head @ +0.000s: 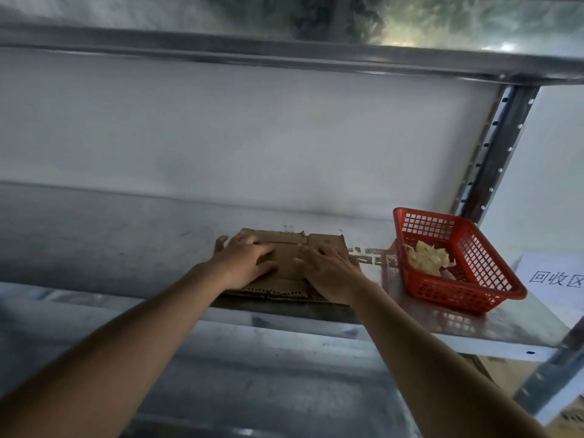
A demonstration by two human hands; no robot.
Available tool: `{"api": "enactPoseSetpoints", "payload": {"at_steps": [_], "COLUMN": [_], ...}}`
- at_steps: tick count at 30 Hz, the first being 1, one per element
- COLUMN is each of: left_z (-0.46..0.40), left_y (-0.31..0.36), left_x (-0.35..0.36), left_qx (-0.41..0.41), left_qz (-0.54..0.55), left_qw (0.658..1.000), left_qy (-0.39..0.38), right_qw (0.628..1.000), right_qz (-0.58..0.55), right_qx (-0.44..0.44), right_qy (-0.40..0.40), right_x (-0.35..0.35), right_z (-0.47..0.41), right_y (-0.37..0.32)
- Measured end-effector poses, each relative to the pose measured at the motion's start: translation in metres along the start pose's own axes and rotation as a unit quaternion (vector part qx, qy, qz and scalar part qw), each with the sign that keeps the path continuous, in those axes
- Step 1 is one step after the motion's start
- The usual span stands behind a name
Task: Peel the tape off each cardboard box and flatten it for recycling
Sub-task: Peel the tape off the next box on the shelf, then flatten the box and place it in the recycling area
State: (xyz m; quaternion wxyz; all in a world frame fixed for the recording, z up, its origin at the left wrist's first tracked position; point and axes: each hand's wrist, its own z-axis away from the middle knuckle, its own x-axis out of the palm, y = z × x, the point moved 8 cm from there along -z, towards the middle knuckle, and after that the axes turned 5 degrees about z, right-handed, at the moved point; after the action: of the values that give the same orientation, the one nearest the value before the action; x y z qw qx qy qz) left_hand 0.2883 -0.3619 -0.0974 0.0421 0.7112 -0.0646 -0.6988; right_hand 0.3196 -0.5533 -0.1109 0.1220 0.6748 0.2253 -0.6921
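A flattened brown cardboard box [286, 259] lies on a metal shelf [132, 245], near its front edge. My left hand [245, 259] rests palm down on the cardboard's left half, fingers spread. My right hand [331, 268] presses flat on its right half. Both arms reach straight forward from below. To the right stands a red plastic basket [493, 279] holding a crumpled wad of peeled yellowish tape [428, 257].
A white sheet with printed characters [556, 279] lies at the shelf's far right. A perforated metal upright [496, 153] rises behind the basket, and another shelf runs overhead. More cardboard [505, 371] shows on the level below at right.
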Motion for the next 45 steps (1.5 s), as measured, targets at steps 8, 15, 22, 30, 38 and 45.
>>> {"api": "enactPoseSetpoints", "payload": {"at_steps": [8,15,22,30,38,45], "left_z": [0.030,0.034,0.037,0.062,0.130,0.188], "left_y": [-0.024,-0.020,-0.017,-0.017,0.043,0.139], "left_x": [0.008,0.004,-0.008,-0.031,-0.015,0.027], "left_qx": [-0.029,-0.067,-0.029,0.067,0.183,0.244], "left_qz": [0.038,0.067,0.229,0.290,0.314,0.299], "left_qw": [0.998,0.994,0.973,0.947,0.929,0.922], "left_qy": [-0.044,-0.050,0.000,0.121,0.070,0.011], "right_qw": [0.999,0.992,0.970,0.903,0.850,0.819], "right_qz": [0.045,0.025,-0.095,-0.143,-0.167,-0.151], "right_qx": [0.026,0.118,0.145,0.219,0.348,0.414], "right_qy": [0.004,0.027,0.169,0.340,0.359,0.367], "right_x": [0.012,0.013,-0.019,-0.042,-0.012,0.018], "right_z": [0.009,0.015,0.053,0.145,0.277,0.402], "right_y": [0.017,0.025,0.015,-0.020,-0.036,0.000]}}
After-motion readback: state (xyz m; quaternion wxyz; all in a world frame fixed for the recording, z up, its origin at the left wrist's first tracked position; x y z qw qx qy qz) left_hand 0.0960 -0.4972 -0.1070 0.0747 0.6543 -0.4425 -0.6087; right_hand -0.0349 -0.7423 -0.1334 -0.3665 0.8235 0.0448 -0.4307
